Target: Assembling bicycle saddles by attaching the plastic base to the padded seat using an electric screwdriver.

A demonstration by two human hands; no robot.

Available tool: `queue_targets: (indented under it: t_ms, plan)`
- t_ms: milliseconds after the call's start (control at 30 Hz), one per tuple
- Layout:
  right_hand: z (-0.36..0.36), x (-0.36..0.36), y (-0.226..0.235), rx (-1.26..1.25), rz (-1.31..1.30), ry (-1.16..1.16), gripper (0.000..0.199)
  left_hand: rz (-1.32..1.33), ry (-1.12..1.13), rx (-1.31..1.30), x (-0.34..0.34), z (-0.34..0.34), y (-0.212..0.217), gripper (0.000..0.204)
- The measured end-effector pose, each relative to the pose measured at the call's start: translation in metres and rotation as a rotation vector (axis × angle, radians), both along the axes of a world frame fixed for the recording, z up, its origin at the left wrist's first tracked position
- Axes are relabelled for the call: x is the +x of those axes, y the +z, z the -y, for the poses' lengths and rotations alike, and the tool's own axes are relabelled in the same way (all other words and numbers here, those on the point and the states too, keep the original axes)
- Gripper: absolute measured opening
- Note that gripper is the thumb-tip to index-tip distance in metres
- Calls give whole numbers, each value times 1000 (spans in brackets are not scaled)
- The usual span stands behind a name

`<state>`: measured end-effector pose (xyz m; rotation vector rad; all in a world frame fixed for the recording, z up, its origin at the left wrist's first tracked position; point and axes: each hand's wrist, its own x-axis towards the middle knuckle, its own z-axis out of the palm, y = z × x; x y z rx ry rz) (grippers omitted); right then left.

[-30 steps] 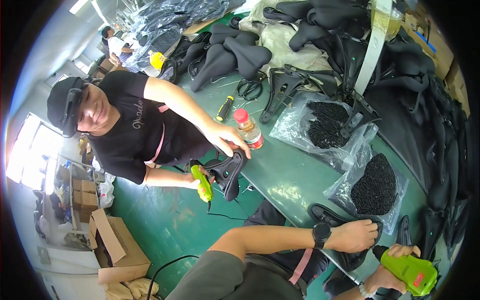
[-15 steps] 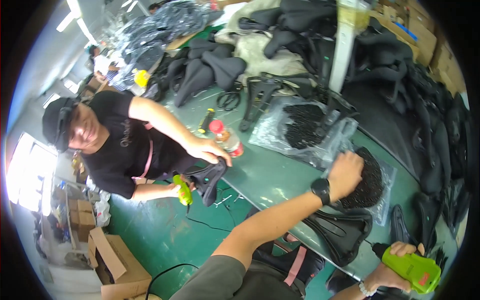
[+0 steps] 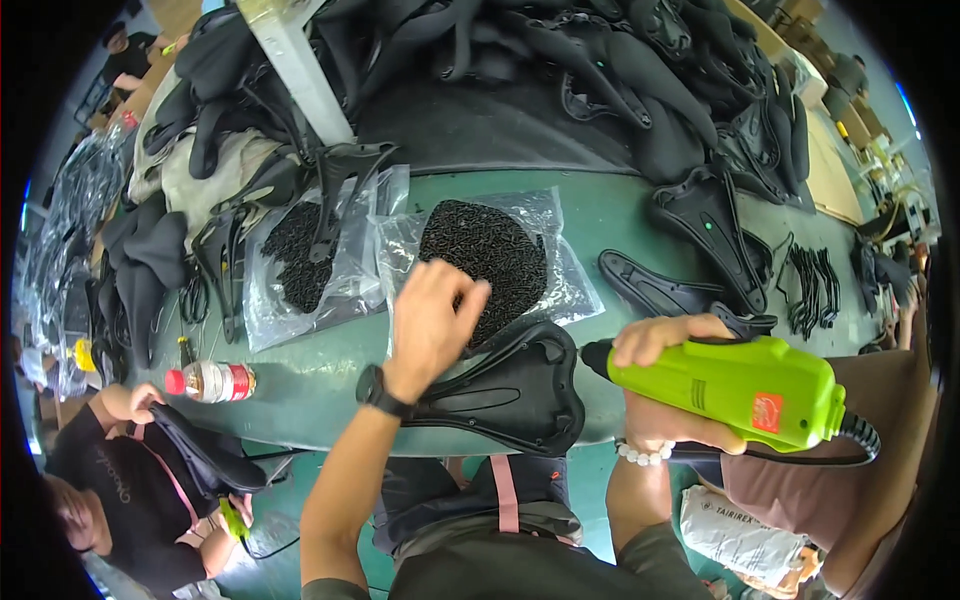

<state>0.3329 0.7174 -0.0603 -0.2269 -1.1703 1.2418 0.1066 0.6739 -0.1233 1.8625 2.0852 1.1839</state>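
One cluttered green table bears screws, left hand half-curled, right hand gripping screwdriver.

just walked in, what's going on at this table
The person's right hand holds a green power tool, its nose close to the wide end of a black saddle base on the table. The left hand is over a pile of small black pieces; whether it grips any is unclear. At lower left, a co-worker holds another saddle.
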Motion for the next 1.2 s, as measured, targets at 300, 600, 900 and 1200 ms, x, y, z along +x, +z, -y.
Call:
queue_targets:
  t_ms: [300, 600, 900, 1200]
  plan:
    - [-13, -14, -31, -196, 133, 21, 118, 66, -308, 34, 61, 39, -5, 14]
    - [-18, -17, -40, -249, 251, 93, 121, 96, -198, -7, 72, 38, -18, 13]
    - [8, 2, -20, -392, 32, 93, 125, 71, -218, 113, 65, 46, -5, 14]
    - [17, 0, -11, -269, 132, 71, 118, -147, -346, 228, 77, 52, -16, 21]
